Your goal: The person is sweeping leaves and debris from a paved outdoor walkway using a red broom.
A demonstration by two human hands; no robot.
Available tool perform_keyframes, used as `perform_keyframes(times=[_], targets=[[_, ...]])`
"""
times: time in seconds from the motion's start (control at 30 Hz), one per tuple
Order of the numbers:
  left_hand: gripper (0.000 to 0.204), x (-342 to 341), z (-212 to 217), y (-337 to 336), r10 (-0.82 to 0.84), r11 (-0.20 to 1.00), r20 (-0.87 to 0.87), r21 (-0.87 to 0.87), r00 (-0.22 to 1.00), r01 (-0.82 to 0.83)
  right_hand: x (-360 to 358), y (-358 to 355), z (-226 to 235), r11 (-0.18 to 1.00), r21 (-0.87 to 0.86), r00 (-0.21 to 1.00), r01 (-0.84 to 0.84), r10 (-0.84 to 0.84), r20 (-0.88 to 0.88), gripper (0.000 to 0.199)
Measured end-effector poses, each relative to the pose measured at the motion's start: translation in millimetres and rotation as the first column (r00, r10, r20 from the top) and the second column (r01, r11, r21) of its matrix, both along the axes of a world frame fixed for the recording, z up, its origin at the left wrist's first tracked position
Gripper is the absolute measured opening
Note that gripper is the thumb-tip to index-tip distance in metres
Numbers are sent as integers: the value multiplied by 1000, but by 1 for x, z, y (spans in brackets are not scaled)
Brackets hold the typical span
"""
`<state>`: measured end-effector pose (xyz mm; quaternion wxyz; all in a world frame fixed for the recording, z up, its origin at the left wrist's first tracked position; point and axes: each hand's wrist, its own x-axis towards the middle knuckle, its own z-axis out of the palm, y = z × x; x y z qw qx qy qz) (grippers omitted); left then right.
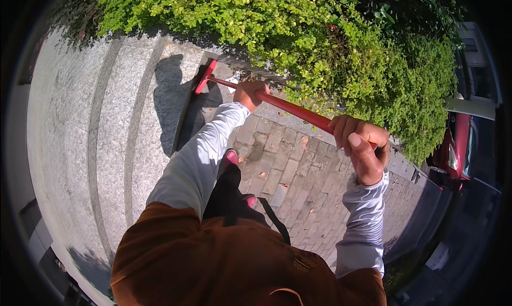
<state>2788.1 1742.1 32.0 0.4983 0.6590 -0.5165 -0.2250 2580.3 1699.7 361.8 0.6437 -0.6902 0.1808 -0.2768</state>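
Broom handle (290, 107): smooth, glossy red finish. Stone slabs (69, 125), left of frame: rough, matt granite. Paving bricks (298, 172), centre: worn, matt.

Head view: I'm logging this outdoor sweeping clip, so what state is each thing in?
Red broom: tilted, its head down at the stone step by the hedge.
Left hand: closed around the handle, lower down.
Right hand: closed around the handle's upper end.
Red car: at the right edge, partly hidden.
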Motion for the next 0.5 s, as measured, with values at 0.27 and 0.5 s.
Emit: perform_keyframes(times=[0.27, 0.5], targets=[[8, -174, 43, -45, -333, 864, -432, 217, 838, 455, -88, 25, 64, 964, -140, 973, 225, -230, -20, 35], [17, -260, 159, -42, -567, 822, -165, -55, 807, 567, -193, 45, 145, 874, -454, 982, 174, -188, 15, 27]])
